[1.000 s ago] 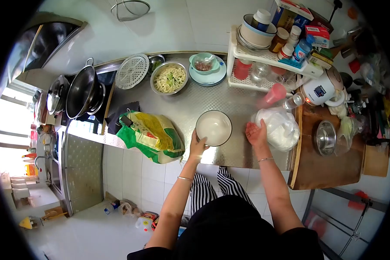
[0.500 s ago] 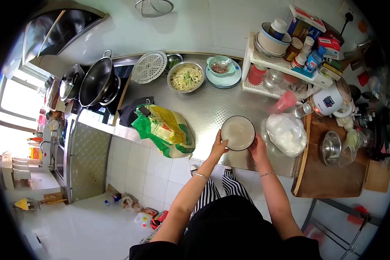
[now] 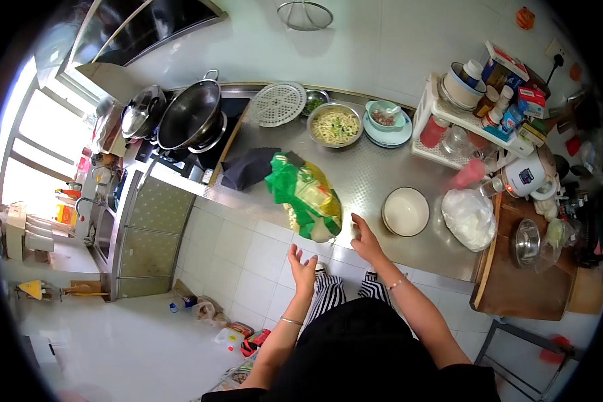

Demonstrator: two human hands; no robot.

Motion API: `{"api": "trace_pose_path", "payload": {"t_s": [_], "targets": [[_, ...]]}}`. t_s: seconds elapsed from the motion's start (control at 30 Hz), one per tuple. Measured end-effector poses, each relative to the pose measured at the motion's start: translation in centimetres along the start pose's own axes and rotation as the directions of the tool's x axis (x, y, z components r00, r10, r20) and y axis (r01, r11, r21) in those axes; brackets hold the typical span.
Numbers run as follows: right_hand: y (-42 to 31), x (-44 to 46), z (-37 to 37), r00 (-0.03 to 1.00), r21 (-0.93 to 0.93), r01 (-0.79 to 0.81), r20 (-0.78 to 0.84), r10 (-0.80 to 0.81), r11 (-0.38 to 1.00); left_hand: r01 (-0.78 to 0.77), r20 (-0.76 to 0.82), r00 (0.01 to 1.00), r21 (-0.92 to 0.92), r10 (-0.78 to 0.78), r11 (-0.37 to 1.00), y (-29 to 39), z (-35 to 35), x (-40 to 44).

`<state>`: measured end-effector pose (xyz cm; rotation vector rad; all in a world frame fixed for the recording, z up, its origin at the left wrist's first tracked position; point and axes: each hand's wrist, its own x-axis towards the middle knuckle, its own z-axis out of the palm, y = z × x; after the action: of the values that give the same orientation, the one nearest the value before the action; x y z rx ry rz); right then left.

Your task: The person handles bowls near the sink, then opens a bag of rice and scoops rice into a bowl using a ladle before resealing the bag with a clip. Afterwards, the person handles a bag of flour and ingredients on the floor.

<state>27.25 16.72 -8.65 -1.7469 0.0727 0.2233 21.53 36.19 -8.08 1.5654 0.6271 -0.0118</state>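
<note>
Head view: the green and yellow bag [image 3: 307,194] stands at the front edge of the counter [image 3: 375,175]. The left hand [image 3: 303,269] is below its near end, over the floor [image 3: 248,244]; the right hand [image 3: 366,242] is just beside its right side. Both have fingers spread and hold nothing. The bag could tip off if its near end were drawn past the edge; whether it overhangs, I cannot tell. The dark cloth [image 3: 249,169], reaching its left side, could drag along. A wide rightward swing might knock the white bowl [image 3: 407,211]. Open room lies behind, toward the noodles [image 3: 335,126].
</note>
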Motion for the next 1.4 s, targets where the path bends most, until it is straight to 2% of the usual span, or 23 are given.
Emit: {"api": "trace_pose_path", "payload": {"t_s": [0.07, 0.1, 0.17, 0.27, 0.33, 0.4, 0.43, 0.47, 0.53, 0.6, 0.67, 0.7, 0.73, 0.8, 0.87, 0.9, 0.93, 1.0, 1.03, 1.07, 1.17, 1.23, 1.4], "targets": [[0.9, 2.3, 2.2, 0.998, -0.044, 0.0, 0.06, 0.003, 0.999, -0.17, 0.061, 0.984, 0.081, 0.166, 0.982, 3.9, -0.2, 0.6], [0.1, 3.0, 3.3, 0.999, 0.099, -0.004, 0.043, -0.001, 0.995, -0.172, 0.064, 0.984, 0.08, 0.167, 0.982, 3.9, 0.0, 2.1], [-0.1, 4.0, 4.5, 0.999, 0.105, 0.031, 0.016, -0.033, 0.994, -0.444, 0.205, 0.892, 0.243, 0.402, 0.862, 2.7, 0.5, 5.6], [-2.0, 3.5, 5.8, 0.993, 0.037, 0.082, -0.083, -0.079, 0.996, -0.452, 0.27, 0.878, 0.193, 0.396, 0.871, 3.1, 0.2, 7.8], [-3.0, 3.2, 6.6, 0.996, 0.114, 0.051, -0.078, -0.042, 0.992, -0.47, 0.276, 0.868, 0.184, 0.413, 0.863, 4.4, -0.4, 8.2], [-2.5, 3.4, 9.0, 0.989, 0.179, 0.09, -0.133, -0.066, 0.98, -0.332, 0.337, 0.887, -0.007, 0.315, 0.943, 5.7, -1.5, 9.1], [-3.2, 3.2, 10.1, 0.98, 0.241, 0.129, -0.178, -0.087, 0.962, -0.33, 0.347, 0.884, -0.01, 0.313, 0.944, 6.0, -2.0, 9.9], [-3.9, 2.6, 11.2, 0.986, 0.366, 0.079, -0.168, -0.018, 0.927, -0.337, 0.366, 0.875, -0.007, 0.316, 0.941, 6.5, -2.6, 11.0], [-2.6, 2.7, 13.4, 0.989, 0.327, 0.059, -0.147, -0.01, 0.943, -0.345, 0.394, 0.862, -0.006, 0.319, 0.939, 7.1, -3.8, 13.4], [-2.3, 2.6, 15.1, 0.983, 0.315, 0.096, -0.178, -0.04, 0.944, -0.501, 0.435, 0.81, 0.165, 0.394, 0.849, 7.3, -4.8, 15.5], [-5.0, 1.3, 15.1, 0.983, 0.372, -0.048, -0.146, 0.109, 0.927, -0.49, 0.464, 0.806, 0.175, 0.367, 0.854, 7.9, -5.3, 16.1], [-5.5, 0.9, 14.6, 0.985, 0.312, -0.081, -0.123, 0.124, 0.947, -0.488, 0.479, 0.797, 0.148, 0.369, 0.86, 8.1, -5.6, 16.0], [-4.9, 0.9, 14.2, 0.983, 0.309, -0.078, -0.135, 0.125, 0.948, -0.484, 0.491, 0.788, 0.122, 0.371, 0.867, 8.4, -5.8, 15.8], [-3.0, 1.0, 13.5, 0.968, 0.369, -0.203, -0.061, 0.242, 0.907, -0.501, 0.506, 0.773, 0.117, 0.382, 0.858, 7.9, -6.0, 15.5], [1.0, 1.8, 13.3, 0.96, 0.35, -0.185, -0.137, 0.246, 0.918, -0.638, 0.467, 0.712, 0.118, 0.524, 0.761, 7.3, -6.1, 15.0], [2.1, 2.2, 13.1, 0.947, 0.33, -0.167, -0.207, 0.244, 0.929, -0.641, 0.469, 0.709, 0.117, 0.526, 0.759, 7.3, -6.2, 14.4], [1.7, 2.4, 12.4, 0.947, 0.332, -0.163, -0.211, 0.242, 0.929, -0.645, 0.427, 0.725, 0.146, 0.541, 0.75, 7.4, -6.2, 13.3], [0.9, 3.9, 10.4, 0.916, 0.448, -0.215, -0.215, 0.339, 0.867, -0.654, 0.387, 0.732, 0.171, 0.56, 0.737, 7.5, -6.0, 11.6], [0.7, 5.2, 9.5, 0.921, 0.422, -0.177, -0.247, 0.3, 0.889, -0.654, 0.362, 0.741, 0.198, 0.565, 0.73, 7.1, -6.0, 10.9], [0.5, 6.6, 8.7, 0.912, 0.505, -0.138, -0.27, 0.308, 0.852, -0.65, 0.335, 0.751, 0.227, 0.569, 0.725, 6.8, -5.9, 10.2], [0.4, 11.6, 6.3, 0.942, 0.47, -0.098, -0.241, 0.234, 0.877, -0.62, 0.309, 0.779, 0.258, 0.545, 0.741, 6.5, -5.3, 8.5], [-0.3, 15.6, 5.2, 0.917, 0.567, -0.161, -0.217, 0.335, 0.808, -0.592, 0.27, 0.804, 0.286, 0.53, 0.753, 6.7, -4.6, 8.1], [-3.3, 22.4, 4.3, 0.909, 0.612, -0.239, -0.133, 0.396, 0.754, -0.569, 0.167, 0.822, 0.292, 0.545, 0.769, 10.7, -3.1, 5.1]]}}
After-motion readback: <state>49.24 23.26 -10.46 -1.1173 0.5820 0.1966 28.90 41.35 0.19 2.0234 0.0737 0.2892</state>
